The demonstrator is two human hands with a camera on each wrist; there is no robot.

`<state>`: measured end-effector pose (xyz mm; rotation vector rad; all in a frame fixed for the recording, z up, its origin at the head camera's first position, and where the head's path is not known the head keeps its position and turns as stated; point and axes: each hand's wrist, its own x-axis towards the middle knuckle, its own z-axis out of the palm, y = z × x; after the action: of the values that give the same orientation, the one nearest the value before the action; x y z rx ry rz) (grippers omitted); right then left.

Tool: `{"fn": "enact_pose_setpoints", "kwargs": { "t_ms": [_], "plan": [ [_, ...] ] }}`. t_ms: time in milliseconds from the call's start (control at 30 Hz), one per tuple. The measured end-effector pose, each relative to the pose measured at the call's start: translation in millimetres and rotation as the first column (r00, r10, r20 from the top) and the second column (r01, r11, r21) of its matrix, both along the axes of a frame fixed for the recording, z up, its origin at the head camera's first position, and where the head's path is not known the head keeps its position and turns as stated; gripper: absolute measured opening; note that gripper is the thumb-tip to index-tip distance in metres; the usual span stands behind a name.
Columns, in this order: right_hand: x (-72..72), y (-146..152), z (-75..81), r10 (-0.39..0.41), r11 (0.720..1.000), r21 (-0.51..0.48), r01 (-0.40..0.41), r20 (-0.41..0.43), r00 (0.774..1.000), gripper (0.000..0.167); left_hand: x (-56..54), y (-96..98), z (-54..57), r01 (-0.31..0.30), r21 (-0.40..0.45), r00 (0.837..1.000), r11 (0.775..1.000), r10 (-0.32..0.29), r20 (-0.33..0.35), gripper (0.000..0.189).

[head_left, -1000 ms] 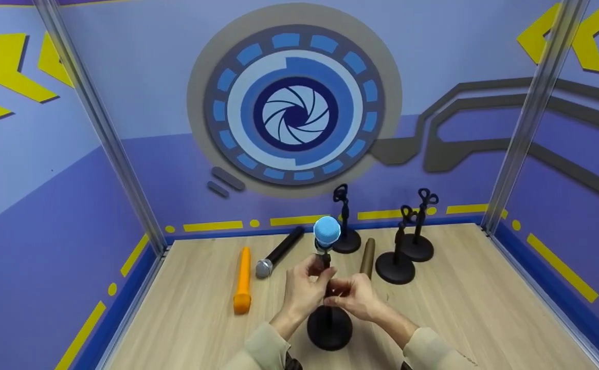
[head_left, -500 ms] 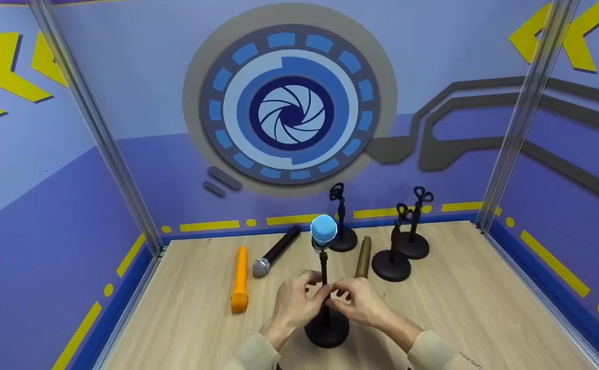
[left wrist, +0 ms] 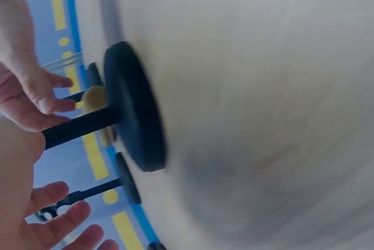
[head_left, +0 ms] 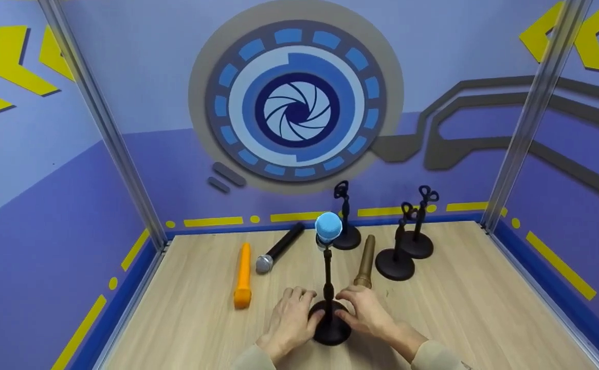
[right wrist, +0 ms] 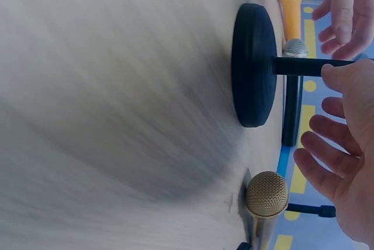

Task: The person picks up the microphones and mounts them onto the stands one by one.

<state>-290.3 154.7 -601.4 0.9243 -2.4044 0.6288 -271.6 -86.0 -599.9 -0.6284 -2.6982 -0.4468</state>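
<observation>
A blue-headed microphone (head_left: 328,226) sits upright in the clip of a black desktop mic stand (head_left: 328,272). My left hand (head_left: 291,319) lies at the left of the stand's round base, thumb at its edge, fingers loosely extended. On the other side, my right hand (head_left: 370,311) has its thumb over the base and relaxed fingers beside the pole. Both wrist views show spread fingers around the pole, gripping nothing; whether the thumbs touch the stand cannot be told. Just beyond the right hand lies a gold microphone (head_left: 366,259), its head partly hidden by that hand in the head view.
An orange microphone (head_left: 243,277) and a black microphone with silver head (head_left: 281,247) lie on the left of the wooden table (head_left: 186,318). Three other black stands rise behind: one back centre (head_left: 346,237), two at right (head_left: 395,264). Walls with metal posts enclose the table.
Both hands have let go of the stand's pole and moved down and apart to either side of its base. The stand and blue microphone remain upright in place.
</observation>
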Motion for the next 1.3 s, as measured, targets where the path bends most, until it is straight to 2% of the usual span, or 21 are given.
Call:
{"fn": "enact_pose_setpoints", "kwargs": {
  "t_ms": [167, 300, 433, 700, 867, 1033, 1100, 1200, 1300],
  "plan": [
    [3.8, -2.9, -5.9, -0.029, 0.997, 0.066, 0.027, 0.026, 0.999, 0.027, 0.1, 7.2, -12.6, -0.023, -0.102, 1.000, 0.995, 0.022, -0.013, 0.040],
    [6.2, -5.9, -11.6, -0.035, 0.996, 0.078, 0.031, 0.053, 0.998, 0.027, 0.0, 11.7, -20.5, -0.025, -0.139, 0.998, 0.990, 0.032, 0.049, 0.041],
    [8.5, -8.0, -15.8, -0.047, 0.994, 0.103, 0.038, 0.086, 0.995, 0.027, -0.2, 13.8, -26.3, -0.011, -0.137, 0.996, 0.990, 0.024, 0.091, 0.042],
    [12.8, -9.4, -20.9, -0.089, 0.979, 0.190, 0.067, 0.110, 0.990, 0.032, 1.0, 16.2, -39.2, -0.008, -0.155, 0.999, 0.988, 0.013, 0.030, 0.042],
    [13.2, -10.8, -24.1, -0.081, 0.984, 0.170, 0.059, 0.125, 0.989, 0.029, 2.2, 19.0, -40.9, 0.005, -0.146, 0.999, 0.989, -0.010, -0.033, 0.038],
    [13.5, -13.1, -28.8, -0.063, 0.988, 0.148, 0.048, 0.097, 0.993, 0.024, 3.8, 20.9, -39.8, 0.037, -0.108, 0.998, 0.993, -0.042, -0.039, 0.035],
    [14.1, -14.5, -30.4, -0.068, 0.988, 0.141, 0.056, 0.078, 0.995, 0.021, 4.2, 21.4, -37.8, 0.043, -0.077, 0.999, 0.996, -0.044, -0.018, 0.033],
    [15.4, -16.1, -31.5, -0.084, 0.988, 0.137, 0.075, 0.063, 0.994, 0.020, 4.1, 22.6, -32.5, 0.039, -0.037, 0.998, 0.999, -0.037, 0.055, 0.032],
    [15.4, -16.7, -31.7, -0.085, 0.989, 0.125, 0.077, 0.060, 0.995, 0.020, 2.7, 23.9, -29.4, 0.033, -0.030, 0.993, 0.999, -0.029, 0.110, 0.031]
  ]
}}
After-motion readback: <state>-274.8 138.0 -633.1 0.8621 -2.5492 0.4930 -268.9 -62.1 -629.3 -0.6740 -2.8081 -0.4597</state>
